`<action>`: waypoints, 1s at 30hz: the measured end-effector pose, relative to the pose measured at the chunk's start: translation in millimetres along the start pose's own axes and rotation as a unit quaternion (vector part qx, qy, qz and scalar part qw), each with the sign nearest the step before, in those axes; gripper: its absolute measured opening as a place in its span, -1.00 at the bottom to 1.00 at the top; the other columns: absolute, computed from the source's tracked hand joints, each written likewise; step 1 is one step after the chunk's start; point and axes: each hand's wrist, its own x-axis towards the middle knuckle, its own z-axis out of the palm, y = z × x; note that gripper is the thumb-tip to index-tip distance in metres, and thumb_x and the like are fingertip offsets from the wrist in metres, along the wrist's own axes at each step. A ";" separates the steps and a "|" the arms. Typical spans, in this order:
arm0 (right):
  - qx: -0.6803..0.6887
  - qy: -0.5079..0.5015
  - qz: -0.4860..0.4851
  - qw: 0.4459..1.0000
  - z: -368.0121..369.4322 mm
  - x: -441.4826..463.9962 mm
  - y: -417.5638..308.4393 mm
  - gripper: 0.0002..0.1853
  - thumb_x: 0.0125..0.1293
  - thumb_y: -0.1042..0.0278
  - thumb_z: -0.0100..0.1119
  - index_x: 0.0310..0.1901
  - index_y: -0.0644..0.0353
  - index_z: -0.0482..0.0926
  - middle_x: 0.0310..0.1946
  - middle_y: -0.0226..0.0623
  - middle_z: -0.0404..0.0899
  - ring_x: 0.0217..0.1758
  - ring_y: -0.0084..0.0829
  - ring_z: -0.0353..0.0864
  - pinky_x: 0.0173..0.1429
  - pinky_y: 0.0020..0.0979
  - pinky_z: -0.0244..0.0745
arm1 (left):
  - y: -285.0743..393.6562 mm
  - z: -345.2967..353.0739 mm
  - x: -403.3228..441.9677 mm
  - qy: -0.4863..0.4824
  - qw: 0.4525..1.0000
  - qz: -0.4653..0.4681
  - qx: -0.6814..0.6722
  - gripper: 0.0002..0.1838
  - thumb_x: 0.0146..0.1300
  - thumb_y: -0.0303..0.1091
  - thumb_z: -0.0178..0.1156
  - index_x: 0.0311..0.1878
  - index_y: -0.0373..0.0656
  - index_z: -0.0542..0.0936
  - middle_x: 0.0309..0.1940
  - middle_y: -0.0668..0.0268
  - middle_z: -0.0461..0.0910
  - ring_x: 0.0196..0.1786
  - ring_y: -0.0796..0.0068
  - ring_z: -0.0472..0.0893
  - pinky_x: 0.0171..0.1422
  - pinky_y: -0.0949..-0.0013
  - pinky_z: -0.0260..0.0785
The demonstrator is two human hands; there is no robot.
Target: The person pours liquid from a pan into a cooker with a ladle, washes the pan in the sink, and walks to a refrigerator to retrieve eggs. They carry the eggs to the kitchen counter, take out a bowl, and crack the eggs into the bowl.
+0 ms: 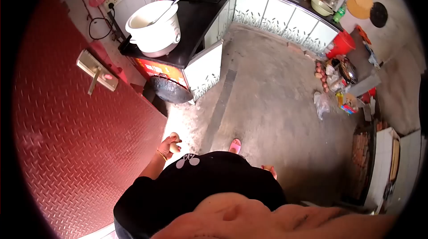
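My left hand [165, 147] is low beside the red door, a bracelet on its wrist. Its fingers are closed around pale, rounded, egg-like things [175, 148]; their exact kind is too small to tell. On the other side of my body, my right hand [271, 172] shows only in part past the black shirt. Its fingers look curled, and a small tan patch shows at them that I cannot make out. A pink slipper [236, 145] is on my foot between the two hands.
A red patterned door [67, 127] stands at the left. Ahead, a large white cooker [154, 33] with a ladle sits on the black counter [191, 29]. Below are a dark wok [169, 90] and an open cabinet door [204, 71]. Onions [322, 76] and bags lie at the right.
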 end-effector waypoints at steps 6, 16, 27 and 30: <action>-0.173 -0.030 0.019 0.984 171.7 97.9 -149.6 -0.62 0.36 -0.07 -0.03 0.09 -0.08 0.42 -0.12 -0.21 0.61 -0.24 -0.20 0.61 -0.43 -0.30 0.51 | 38.5 92.4 59.2 0.027 0.998 0.025 -0.047 -0.47 0.15 -0.16 0.26 0.10 -0.19 0.32 -0.18 0.09 0.54 -0.53 0.33 0.56 -0.44 0.32 0.52; -0.244 -0.216 0.048 0.944 470.1 261.6 -206.1 -0.59 0.33 0.05 0.07 0.18 -0.14 0.37 -0.04 -0.13 0.55 -0.22 -0.18 0.59 -0.44 -0.33 0.50 | 154.8 199.2 194.8 -0.001 0.990 0.108 -0.090 -0.50 0.21 -0.21 0.19 0.14 -0.21 0.31 -0.16 0.07 0.56 -0.48 0.31 0.59 -0.42 0.33 0.51; -0.349 -0.300 0.162 0.873 724.2 385.5 -191.5 -0.59 0.39 0.07 -0.02 0.23 -0.14 0.30 -0.02 -0.08 0.54 -0.23 -0.15 0.62 -0.44 -0.27 0.53 | 340.8 264.9 372.5 -0.024 0.984 0.150 -0.090 -0.49 0.22 -0.36 0.23 0.19 -0.23 0.30 -0.17 0.09 0.58 -0.44 0.33 0.62 -0.36 0.34 0.53; -0.406 -0.309 0.169 0.843 799.6 411.7 -179.8 -0.61 0.38 0.16 -0.04 0.23 -0.14 0.28 -0.04 -0.09 0.54 -0.26 -0.17 0.63 -0.44 -0.30 0.54 | 377.6 278.0 403.3 0.052 0.986 0.154 -0.041 -0.49 0.20 -0.38 0.23 0.20 -0.25 0.33 -0.20 0.14 0.58 -0.45 0.39 0.60 -0.40 0.38 0.50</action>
